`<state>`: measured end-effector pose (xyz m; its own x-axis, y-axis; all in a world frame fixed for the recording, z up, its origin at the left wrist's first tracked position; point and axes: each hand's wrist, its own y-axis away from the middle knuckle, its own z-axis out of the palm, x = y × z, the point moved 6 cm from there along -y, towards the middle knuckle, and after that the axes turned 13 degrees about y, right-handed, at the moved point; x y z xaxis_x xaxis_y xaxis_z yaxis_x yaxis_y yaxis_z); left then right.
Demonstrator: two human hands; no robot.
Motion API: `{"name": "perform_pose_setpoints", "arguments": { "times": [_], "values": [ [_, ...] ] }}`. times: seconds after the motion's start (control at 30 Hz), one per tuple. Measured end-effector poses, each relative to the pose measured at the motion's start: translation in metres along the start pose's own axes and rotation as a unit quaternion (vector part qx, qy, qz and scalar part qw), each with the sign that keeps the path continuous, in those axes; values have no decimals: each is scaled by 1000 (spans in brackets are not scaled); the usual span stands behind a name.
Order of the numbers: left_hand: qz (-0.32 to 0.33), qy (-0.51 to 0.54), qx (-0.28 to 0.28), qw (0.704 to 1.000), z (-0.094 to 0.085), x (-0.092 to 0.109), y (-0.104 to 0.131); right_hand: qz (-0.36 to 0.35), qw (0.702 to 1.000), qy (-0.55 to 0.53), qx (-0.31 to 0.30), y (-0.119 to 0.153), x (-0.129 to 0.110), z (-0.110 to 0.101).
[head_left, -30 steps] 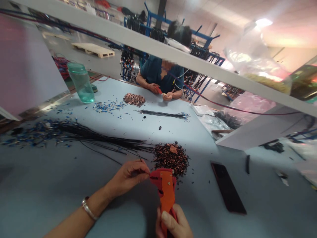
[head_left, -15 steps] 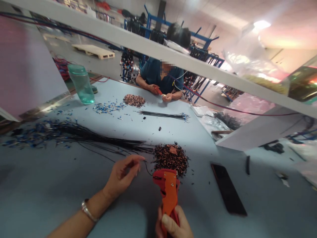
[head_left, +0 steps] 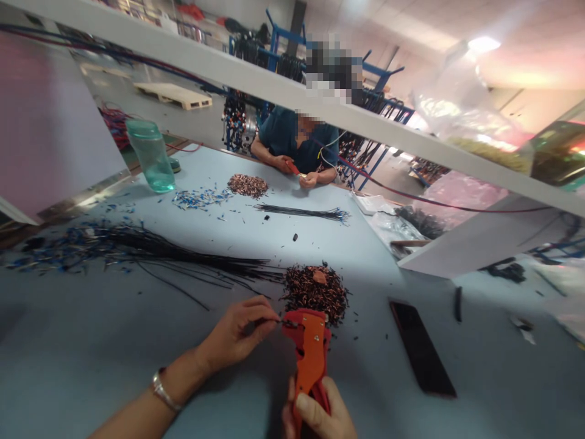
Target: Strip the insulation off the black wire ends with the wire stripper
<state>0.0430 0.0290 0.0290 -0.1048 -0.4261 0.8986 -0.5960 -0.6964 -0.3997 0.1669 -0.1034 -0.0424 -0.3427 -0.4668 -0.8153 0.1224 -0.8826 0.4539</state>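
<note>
Right hand (head_left: 320, 408), at the near edge, wraps the handles of a red-and-orange hand tool (head_left: 313, 350) that stands head-far, its mouth turned left. Left hand (head_left: 237, 332), a silver bracelet (head_left: 164, 390) on its wrist, comes in from the left with thumb and forefinger pressed together, pinching what looks like a thin dark strand (head_left: 280, 321) at that mouth; how far it enters is too small to tell. Change noted: the left fingertips, apart from the tool half a second earlier, are now up against its mouth. Judged meaning: strand and tool are together again, both hands engaged at one spot. Just beyond the tool head, a heap of short black and copper-coloured pieces (head_left: 315, 292) on the grey-blue tabletop (head_left: 365, 378). Right of it lie a dark flat phone (head_left: 423, 350) and a short black strip (head_left: 457, 303). Left of the heap, a loose bundle of long black wires (head_left: 196, 253) runs leftward into scattered blue-tipped ends (head_left: 77, 244), one wire straying toward the near side. Farther off, a smaller bundle of black wires (head_left: 299, 211) lies crosswise; left of it, a copper-coloured heap (head_left: 247, 185) and scattered blue bits (head_left: 201, 197). Far left, a translucent green bottle (head_left: 155, 158), upright. At the far edge, a person in a dark teal top (head_left: 278, 131) holds a small red tool (head_left: 292, 167).
</note>
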Motion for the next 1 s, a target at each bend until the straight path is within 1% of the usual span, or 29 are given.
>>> {"name": "perform_pose_setpoints", "arguments": {
  "times": [0.1,0.2,0.33,0.5,0.63,0.73,0.8,1.0],
  "values": [
    [5,-8,24,1000,-5,-1,1,13,1000,-10,-22,0,-4,1],
    [3,-12,35,999,-7,-1,1,1,999,-2,-44,-1,-9,2],
    [10,-16,40,999,-8,-1,1,-20,998,6,-58,-1,-11,4],
    [6,-20,32,999,-6,-3,1,-17,997,11,-75,-2,-9,5],
    [18,-11,45,999,-8,-2,1,-20,996,13,-87,-3,-11,6],
    [20,-4,48,999,-9,-1,0,-15,997,21,-76,-3,-10,5],
    [11,-2,44,999,-9,-1,-1,-2,998,24,-57,-2,-5,4],
    [-5,-9,24,1000,-8,-4,0,-19,998,44,36,0,1,-3]
  ]
}}
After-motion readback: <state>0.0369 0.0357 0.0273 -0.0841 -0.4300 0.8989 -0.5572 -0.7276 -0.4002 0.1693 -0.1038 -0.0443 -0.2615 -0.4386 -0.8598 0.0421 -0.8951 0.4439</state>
